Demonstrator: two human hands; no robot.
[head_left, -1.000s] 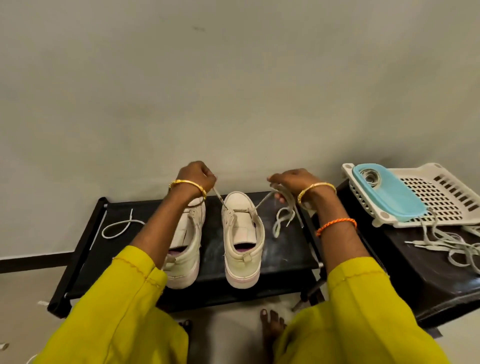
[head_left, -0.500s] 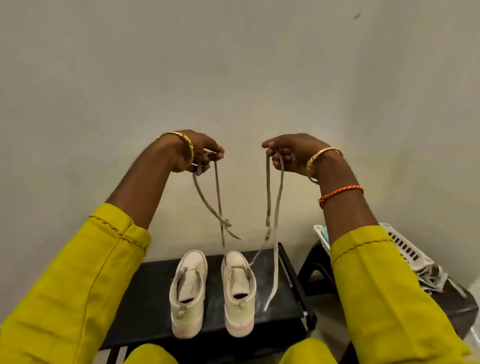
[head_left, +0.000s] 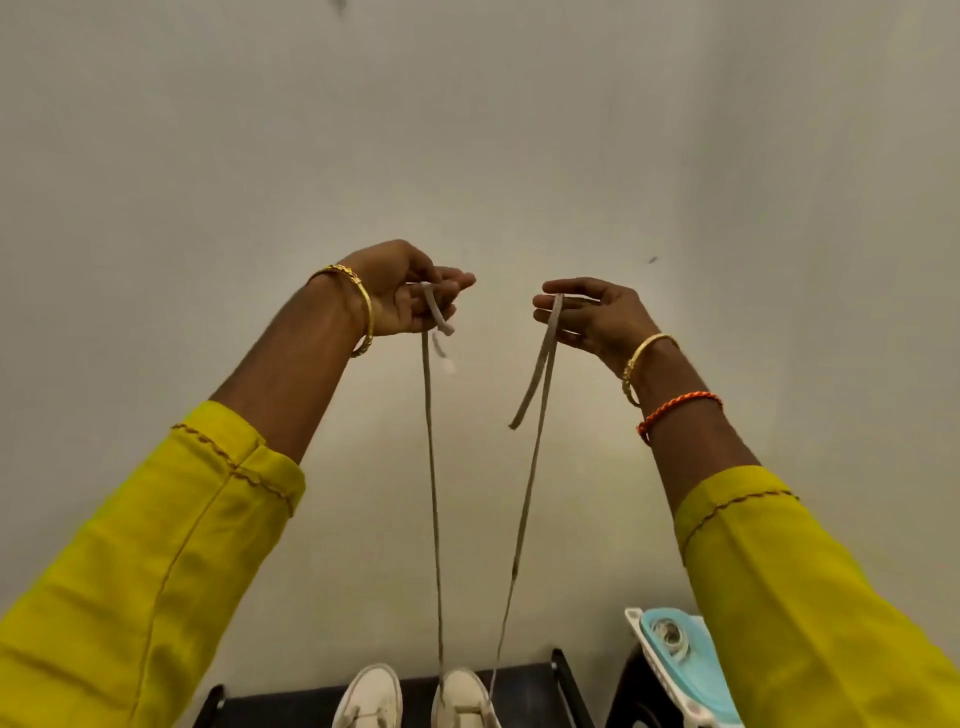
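Observation:
Two white shoes stand side by side at the bottom edge, the left shoe (head_left: 370, 696) and the right shoe (head_left: 464, 699); only their toes show. A long grey shoelace (head_left: 432, 493) runs up from the right shoe in two taut strands. My left hand (head_left: 402, 291) is raised high and pinches the left strand, its end curling over the fingers. My right hand (head_left: 592, 314), level with it, holds the right strand draped over its fingers, a short tail hanging down. Both arms wear yellow sleeves and gold bangles.
The shoes rest on a black bench (head_left: 530, 696) against a plain pale wall (head_left: 467, 130). At the bottom right a white perforated basket (head_left: 636, 623) holds a light blue lid (head_left: 685, 660).
Both hands have lifted from the shoe up to head height, drawing the lace ends out until the strands hang long and straight. The view has tilted up, leaving only the shoe toes visible.

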